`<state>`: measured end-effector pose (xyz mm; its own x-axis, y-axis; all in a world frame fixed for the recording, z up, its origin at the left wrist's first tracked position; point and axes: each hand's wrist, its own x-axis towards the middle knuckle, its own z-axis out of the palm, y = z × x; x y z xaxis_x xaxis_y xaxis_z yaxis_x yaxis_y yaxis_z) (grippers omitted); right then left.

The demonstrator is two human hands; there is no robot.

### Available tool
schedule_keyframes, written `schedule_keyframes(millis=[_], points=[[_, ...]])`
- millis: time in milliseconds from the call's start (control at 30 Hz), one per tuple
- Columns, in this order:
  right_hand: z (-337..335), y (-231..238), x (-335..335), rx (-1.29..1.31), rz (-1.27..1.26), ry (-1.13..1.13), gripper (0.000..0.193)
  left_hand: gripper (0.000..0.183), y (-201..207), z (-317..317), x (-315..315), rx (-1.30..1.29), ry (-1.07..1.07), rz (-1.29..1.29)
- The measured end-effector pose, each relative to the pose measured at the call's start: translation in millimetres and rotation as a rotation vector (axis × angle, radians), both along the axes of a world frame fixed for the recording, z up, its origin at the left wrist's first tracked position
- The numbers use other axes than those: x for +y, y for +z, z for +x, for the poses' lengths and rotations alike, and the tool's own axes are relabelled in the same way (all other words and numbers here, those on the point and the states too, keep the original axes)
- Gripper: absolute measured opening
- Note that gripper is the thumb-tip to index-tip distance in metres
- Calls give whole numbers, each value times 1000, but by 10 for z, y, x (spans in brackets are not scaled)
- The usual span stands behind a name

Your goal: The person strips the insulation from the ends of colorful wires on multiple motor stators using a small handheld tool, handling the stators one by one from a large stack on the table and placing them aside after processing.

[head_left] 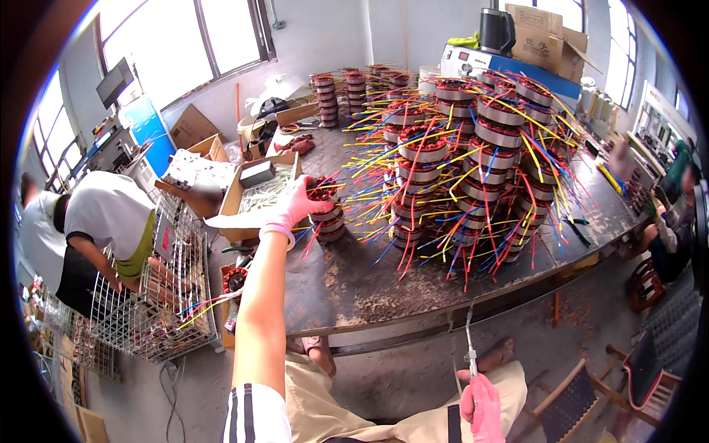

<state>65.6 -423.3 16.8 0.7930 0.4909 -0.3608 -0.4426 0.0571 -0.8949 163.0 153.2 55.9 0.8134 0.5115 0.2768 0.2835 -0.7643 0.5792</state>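
Note:
My left hand (294, 204), in a pink glove, reaches far over the workbench (369, 295). Its fingers close on the rim of a wound motor stator (322, 190) at the top of a short stack; the fingertips are partly hidden. Coloured leads stick out from that stator. Down by my right knee, my right hand (484, 407), also gloved in pink, grips a slim metal wand (470, 341) pointing upward toward the bench edge. Tall stacks of stators (425, 144) with red, yellow and blue wires fill the bench to the right of my left hand.
A cardboard box (255, 193) of pale strips stands left of my left hand. Pliers (578, 221) lie near the right bench edge. Left of the bench is a wire mesh cart (173, 295), where a person (111, 221) bends over. Chairs (569, 399) stand at lower right.

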Motion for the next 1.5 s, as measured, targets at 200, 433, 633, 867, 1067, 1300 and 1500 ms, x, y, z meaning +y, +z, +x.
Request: schedule_keyframes(millis=[200,433,633,867,1067,1300,1500], points=[[-12,77,-22,-21,14,8,41,80,-52,23,18,-51,-13,-86],[-146,250,-13,-24,20,-86,24,88,162,-148,-97,60,-72,-97],[-155,363,-91,-9,43,-178,29,48,1223,109,-1055,-491,-177,-34],[-134,325,-132,-39,97,-148,30,114,1549,983,-1807,-45,-346,159],[-17,189,-339,-14,224,-62,43,117,1524,995,-2040,-147,-200,149],[-42,273,-320,-83,106,-24,42,104,1565,106,-1993,-321,-174,117],[-132,81,14,25,78,190,37,103,543,-1153,-2006,-124,-377,106]])
